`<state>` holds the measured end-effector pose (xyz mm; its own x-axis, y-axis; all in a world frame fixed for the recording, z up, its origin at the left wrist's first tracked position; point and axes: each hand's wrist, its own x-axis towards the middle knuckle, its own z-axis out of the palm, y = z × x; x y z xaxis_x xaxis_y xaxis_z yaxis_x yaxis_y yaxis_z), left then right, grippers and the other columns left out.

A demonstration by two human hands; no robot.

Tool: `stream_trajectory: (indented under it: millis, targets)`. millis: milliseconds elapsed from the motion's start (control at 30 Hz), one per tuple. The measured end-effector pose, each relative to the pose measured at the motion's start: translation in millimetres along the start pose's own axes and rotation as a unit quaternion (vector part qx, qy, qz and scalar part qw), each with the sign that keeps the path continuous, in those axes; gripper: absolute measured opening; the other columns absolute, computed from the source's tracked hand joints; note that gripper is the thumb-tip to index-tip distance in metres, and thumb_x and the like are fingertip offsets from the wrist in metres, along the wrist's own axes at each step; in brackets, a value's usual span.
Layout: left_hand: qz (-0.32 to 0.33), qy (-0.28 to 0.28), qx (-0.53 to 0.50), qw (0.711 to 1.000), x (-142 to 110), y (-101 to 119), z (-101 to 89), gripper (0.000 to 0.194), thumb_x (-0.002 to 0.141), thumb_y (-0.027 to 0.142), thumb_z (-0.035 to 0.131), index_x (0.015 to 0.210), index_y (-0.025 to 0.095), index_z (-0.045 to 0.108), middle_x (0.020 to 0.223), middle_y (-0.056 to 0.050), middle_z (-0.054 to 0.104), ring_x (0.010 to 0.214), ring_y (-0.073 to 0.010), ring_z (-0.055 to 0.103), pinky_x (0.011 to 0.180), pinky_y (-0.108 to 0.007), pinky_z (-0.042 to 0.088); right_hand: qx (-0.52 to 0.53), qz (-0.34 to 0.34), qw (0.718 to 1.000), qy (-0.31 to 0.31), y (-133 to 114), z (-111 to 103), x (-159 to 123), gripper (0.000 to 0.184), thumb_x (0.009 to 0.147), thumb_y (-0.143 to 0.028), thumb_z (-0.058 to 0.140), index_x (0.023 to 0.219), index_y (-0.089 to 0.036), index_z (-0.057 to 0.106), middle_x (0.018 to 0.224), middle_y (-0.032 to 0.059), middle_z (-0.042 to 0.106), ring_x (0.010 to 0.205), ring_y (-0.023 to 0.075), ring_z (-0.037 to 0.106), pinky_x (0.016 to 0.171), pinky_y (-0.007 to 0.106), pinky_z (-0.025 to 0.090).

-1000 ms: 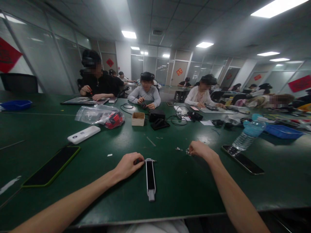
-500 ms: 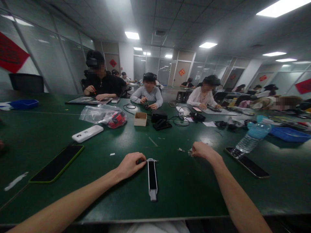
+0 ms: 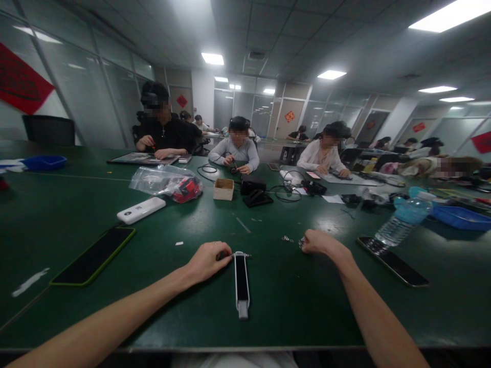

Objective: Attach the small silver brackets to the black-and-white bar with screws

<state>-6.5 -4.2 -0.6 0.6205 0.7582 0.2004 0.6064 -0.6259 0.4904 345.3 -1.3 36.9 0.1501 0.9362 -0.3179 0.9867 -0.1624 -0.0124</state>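
My left hand [image 3: 210, 261] rests on the table with thumb and forefinger pinched on the left end of a thin metal rod. This rod [image 3: 247, 255] crosses the top of a slim white-framed device [image 3: 242, 281] with a long black face and a grey end toward me. To the right, my right hand [image 3: 320, 242] is closed, fingertips down at a small pile of shiny metal pieces [image 3: 301, 243]. Whether a piece is between those fingers is hidden. Several more small ring-like pieces [image 3: 287, 238] lie just left of the pile.
A green-edged phone [image 3: 94, 257] and a white power bank [image 3: 141, 210] lie left. On the right, a water bottle [image 3: 402, 222] leans by a dark phone [image 3: 393, 261]. A wooden box [image 3: 223, 189] and a plastic bag [image 3: 153, 180] lie ahead; co-workers sit across the green table [image 3: 180, 317].
The whole view has shifted slightly to the right in the picture. Both hands stay at the same spots on the table; the right fingers have moved only slightly, if at all.
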Motion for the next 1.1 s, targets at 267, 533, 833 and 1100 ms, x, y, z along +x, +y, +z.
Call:
stream_trajectory:
  millis: [267,533,833,1100]
  targets:
    - [0.006,0.011,0.005,1.000,-0.4,-2.8,3.2,0.017,0.085,0.029,0.053,0.090,0.019,0.065,0.081,-0.001,0.064,0.069,-0.0136,0.057,0.062,-0.023,0.042,0.022,-0.035,0.999,-0.010,-7.1,-2.4,-4.1,0.012,0.070,-0.025,0.060,0.073,-0.014,0.065,0.078,0.0091,0.067,0.069,0.0189,0.062,0.053,0.024,0.039]
    - [0.003,0.012,0.006,1.000,-1.2,1.0,1.2,0.019,0.085,0.030,0.051,0.090,0.019,0.065,0.079,-0.001,0.063,0.067,-0.0135,0.056,0.060,-0.023,0.041,0.147,-0.262,0.947,0.111,-50.8,10.1,-11.8,0.008,0.073,-0.022,0.057,0.073,-0.015,0.062,0.076,0.0023,0.063,0.066,0.0123,0.054,0.059,0.022,0.039]
    - [0.001,0.012,-0.001,1.000,-1.7,1.7,1.5,0.020,0.082,0.030,0.055,0.096,0.019,0.063,0.083,0.000,0.064,0.063,-0.0126,0.054,0.058,-0.022,0.040,0.297,-0.398,0.856,0.142,-101.8,50.6,-22.4,0.015,0.079,-0.023,0.062,0.093,-0.016,0.065,0.087,0.0016,0.065,0.072,0.0117,0.055,0.065,0.023,0.044]
    - [0.004,0.005,0.003,1.000,-1.1,0.6,1.3,0.018,0.084,0.030,0.054,0.094,0.019,0.065,0.082,0.000,0.064,0.065,-0.0126,0.055,0.059,-0.022,0.040,0.303,-0.389,0.861,0.126,-105.0,48.1,-27.2,0.016,0.081,-0.027,0.063,0.094,-0.019,0.069,0.088,0.0018,0.066,0.075,0.0129,0.058,0.067,0.024,0.045]
